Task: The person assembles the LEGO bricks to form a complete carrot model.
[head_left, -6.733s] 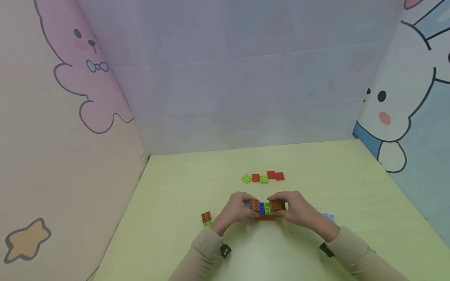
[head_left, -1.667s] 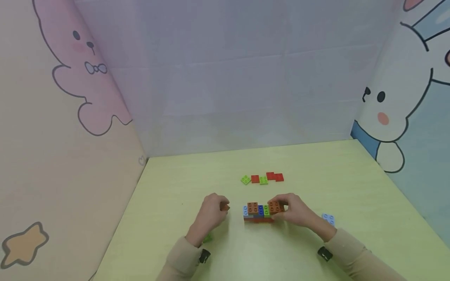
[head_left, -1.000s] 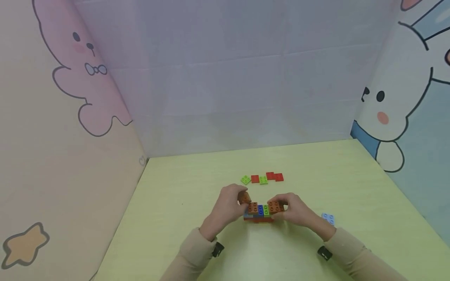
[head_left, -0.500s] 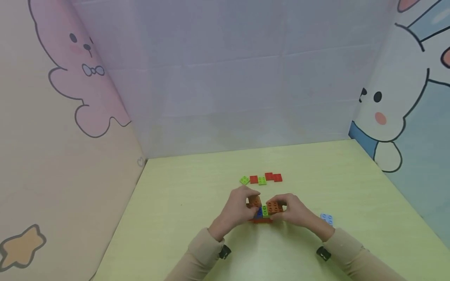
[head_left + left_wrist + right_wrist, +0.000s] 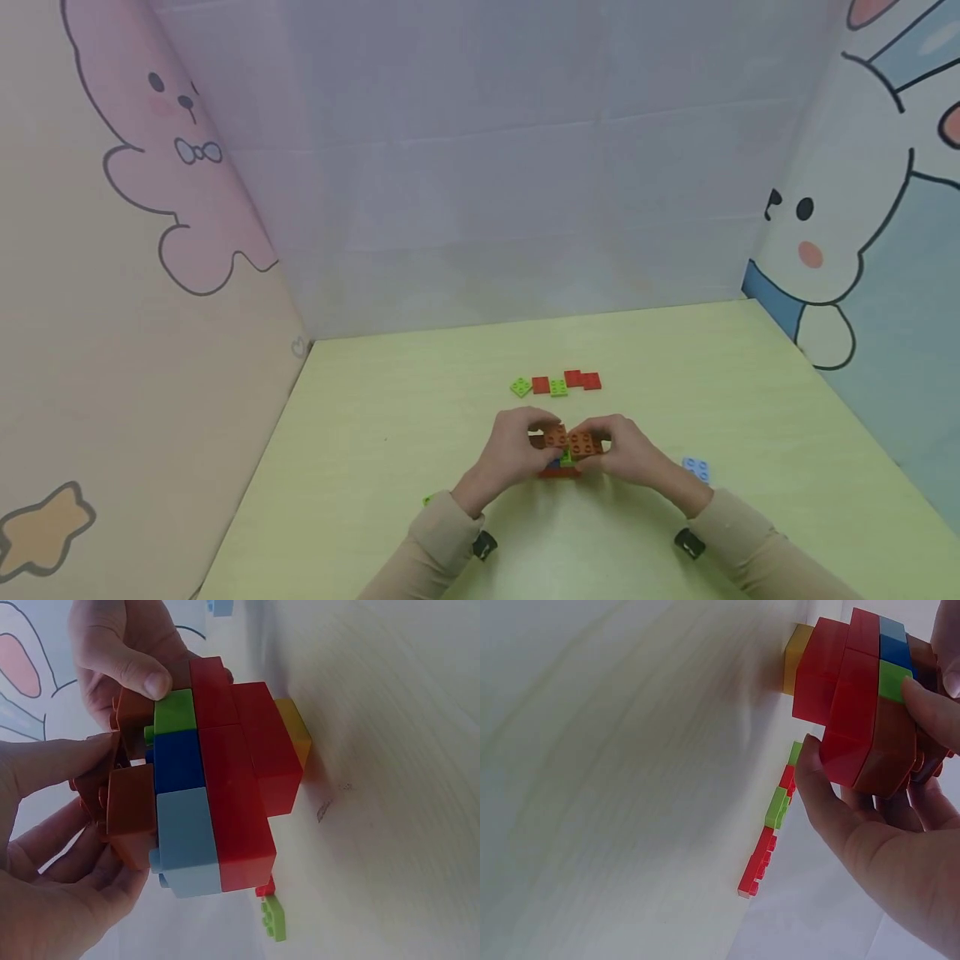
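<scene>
The left hand (image 5: 510, 454) pinches a brown studded plastic brick (image 5: 555, 435); the right hand (image 5: 630, 452) grips a multicoloured plastic-brick stack (image 5: 229, 769).

Readable text: none; no letter, number or brand can be made out in any view.
Left wall (image 5: 187, 400): two drawn signs, a small outlined heart (image 5: 299, 347) just beside the far left corner of the table (image 5: 375, 383), and an orange star (image 5: 47, 532) with a dark outline, lower and nearer.
Left wristband (image 5: 485, 546): a pale mark on black, too small to read.
Right wristband (image 5: 690, 543): likewise a pale mark, too small to read.
Tabletop mark (image 5: 325, 811): small, dark, near the yellow brick (image 5: 295, 731); not legible as writing.
Brick stack (image 5: 232, 761): plain coloured sides; any print on its studs is too small to tell.
</scene>
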A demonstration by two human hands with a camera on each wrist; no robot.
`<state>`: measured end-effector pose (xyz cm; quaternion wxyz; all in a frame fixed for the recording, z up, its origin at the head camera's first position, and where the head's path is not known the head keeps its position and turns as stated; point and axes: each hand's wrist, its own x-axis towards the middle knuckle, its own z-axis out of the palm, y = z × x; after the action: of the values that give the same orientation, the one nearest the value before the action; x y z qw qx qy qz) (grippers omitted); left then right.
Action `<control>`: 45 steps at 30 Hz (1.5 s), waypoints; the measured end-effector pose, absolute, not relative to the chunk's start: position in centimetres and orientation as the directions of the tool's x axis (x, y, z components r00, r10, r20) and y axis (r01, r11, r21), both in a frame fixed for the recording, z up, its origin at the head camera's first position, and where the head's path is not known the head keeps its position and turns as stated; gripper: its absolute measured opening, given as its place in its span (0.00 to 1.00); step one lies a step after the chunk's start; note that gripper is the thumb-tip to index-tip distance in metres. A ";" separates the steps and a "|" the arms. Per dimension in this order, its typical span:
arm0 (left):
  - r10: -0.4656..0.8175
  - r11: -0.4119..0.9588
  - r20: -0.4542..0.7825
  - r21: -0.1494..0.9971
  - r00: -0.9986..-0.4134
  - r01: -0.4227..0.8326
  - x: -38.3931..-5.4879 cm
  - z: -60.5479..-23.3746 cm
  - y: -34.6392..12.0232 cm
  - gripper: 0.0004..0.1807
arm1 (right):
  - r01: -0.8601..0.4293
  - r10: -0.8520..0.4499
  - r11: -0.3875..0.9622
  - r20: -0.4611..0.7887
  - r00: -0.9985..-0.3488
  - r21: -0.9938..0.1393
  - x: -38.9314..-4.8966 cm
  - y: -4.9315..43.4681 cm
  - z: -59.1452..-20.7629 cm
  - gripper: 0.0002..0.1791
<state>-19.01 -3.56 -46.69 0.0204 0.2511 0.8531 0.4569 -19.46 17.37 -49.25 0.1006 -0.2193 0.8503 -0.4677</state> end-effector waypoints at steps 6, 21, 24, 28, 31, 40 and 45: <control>0.445 0.429 0.194 0.810 -0.874 0.398 -19.1 -47.4 -3.7 0.16 | -0.283 -0.469 0.463 0.038 -0.882 -0.840 -19.4 17.4 -49.4 0.15; 0.442 0.421 0.258 0.786 -0.859 0.453 -19.4 -49.0 -4.2 0.15 | -0.263 -0.458 0.463 0.025 -0.888 -0.846 -19.4 17.4 -49.4 0.16; 0.446 0.435 0.246 0.781 -0.860 0.449 -19.4 -49.3 -4.3 0.15 | -0.258 -0.448 0.475 0.020 -0.894 -0.841 -19.3 17.3 -49.3 0.16; 0.450 0.453 0.225 0.776 -0.864 0.438 -19.4 -49.6 -4.3 0.15 | -0.256 -0.440 0.487 0.018 -0.898 -0.835 -19.3 17.3 -49.3 0.17; 0.448 0.461 0.217 0.775 -0.867 0.432 -19.3 -49.5 -4.3 0.16 | -0.258 -0.439 0.490 0.020 -0.898 -0.833 -19.3 17.3 -49.3 0.17; 0.465 0.515 0.160 0.751 -0.871 0.413 -19.6 -48.9 -3.9 0.17 | -0.239 -0.428 0.490 0.007 -0.904 -0.839 -19.3 17.2 -49.3 0.17; 0.476 0.546 0.101 0.745 -0.873 0.384 -19.6 -48.3 -3.7 0.13 | -0.245 -0.437 0.488 0.009 -0.900 -0.838 -19.4 17.2 -49.2 0.17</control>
<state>-19.58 -3.74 -48.30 0.0564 0.2452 0.8774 0.4085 -19.42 17.19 -49.20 0.1030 -0.1990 0.8563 -0.4653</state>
